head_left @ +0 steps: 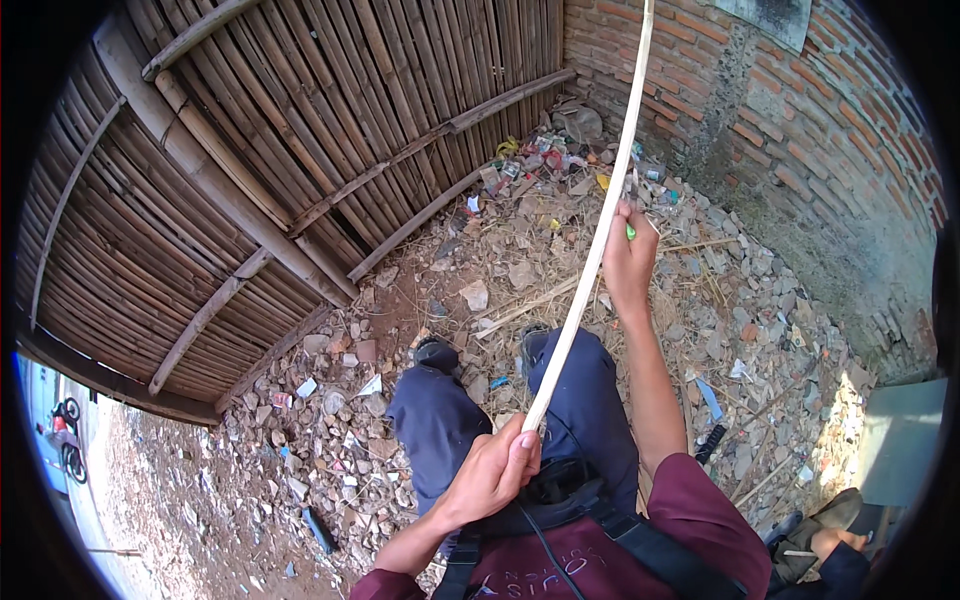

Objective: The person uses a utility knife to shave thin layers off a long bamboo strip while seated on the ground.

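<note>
My left hand (495, 472) is closed round the near end of a long, pale, peeled bamboo strip (592, 270), just above my lap. From there the strip runs up past my right knee and leaves the top of the view, bowing slightly. Farther along it, my right hand (630, 262) is closed on a small knife (631, 232) with a green handle. Its narrow blade lies close beside the strip; whether it touches cannot be made out. My fingers hide most of the handle.
Rubble and litter (470, 295) cover the ground round my feet. A bamboo-slat wall (330, 110) rises on the left, a brick wall (800, 130) on the right. Dark-handled objects (318, 530) lie on the stones. Another person's hand (835, 543) shows at lower right.
</note>
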